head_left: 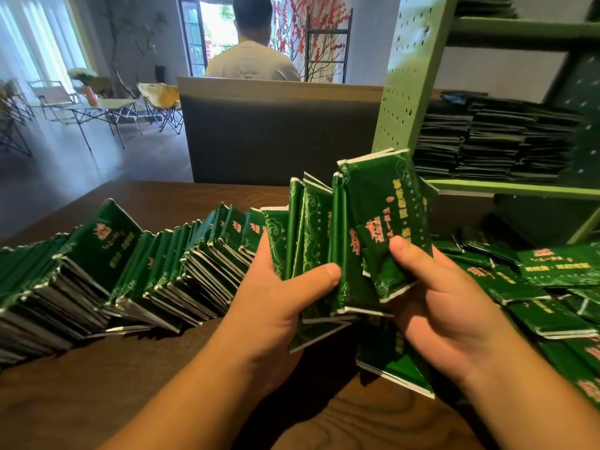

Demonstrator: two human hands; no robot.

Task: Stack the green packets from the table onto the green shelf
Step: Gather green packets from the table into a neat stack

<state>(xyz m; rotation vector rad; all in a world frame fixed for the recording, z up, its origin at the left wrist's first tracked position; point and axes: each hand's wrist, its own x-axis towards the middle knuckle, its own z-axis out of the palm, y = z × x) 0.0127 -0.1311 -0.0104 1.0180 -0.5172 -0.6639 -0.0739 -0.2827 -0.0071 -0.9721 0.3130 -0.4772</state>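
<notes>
Both hands hold one upright bundle of green packets (363,222) above the dark wooden table (97,394). My left hand (279,306) grips the bundle's left side, thumb across the front. My right hand (444,303) grips its right side, thumb pressed on the front packet. A long slanted row of green packets (130,271) lies on the table to the left. More loose green packets (552,287) are spread on the right. The green shelf (519,188) stands at the right rear, with stacks of dark packets (493,141) on it.
A grey partition (279,134) stands behind the table, with a person (253,56) seated beyond it, back turned. The shelf's perforated green side panel (409,73) rises just behind the held bundle. Folding chairs and a small table (107,105) stand at the far left.
</notes>
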